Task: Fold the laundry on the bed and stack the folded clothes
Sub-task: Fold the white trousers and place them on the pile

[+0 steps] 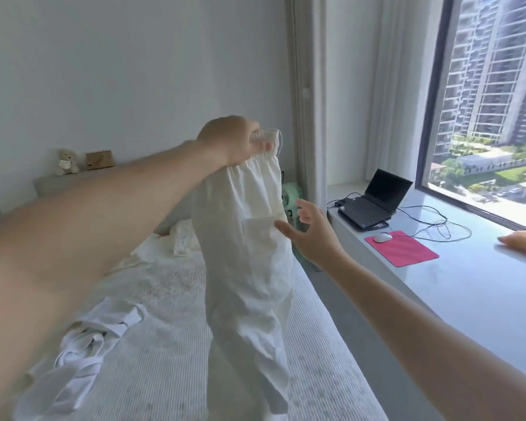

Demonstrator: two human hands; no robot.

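Head view: the step in hand looks like the opening of a fold. The left hand (228,140) holds a pair of white trousers (249,238) up by the elastic waistband, fingers curled and pinching the gathered band, so the legs hang straight down from that grip to the bed (170,344). The trousers sit directly below the left hand and above the bed's near half. The right hand (312,230) is spread, fingers apart and holding nothing, just beside the trousers' right edge around hip height, well below the pinch. The next move probably calls for this hand to take the other end of the waistband or the side seam, so the cloth can be pulled flat and laid on the bed. Left of the trousers, a crumpled white garment (82,354) lies on the bed, not yet folded.
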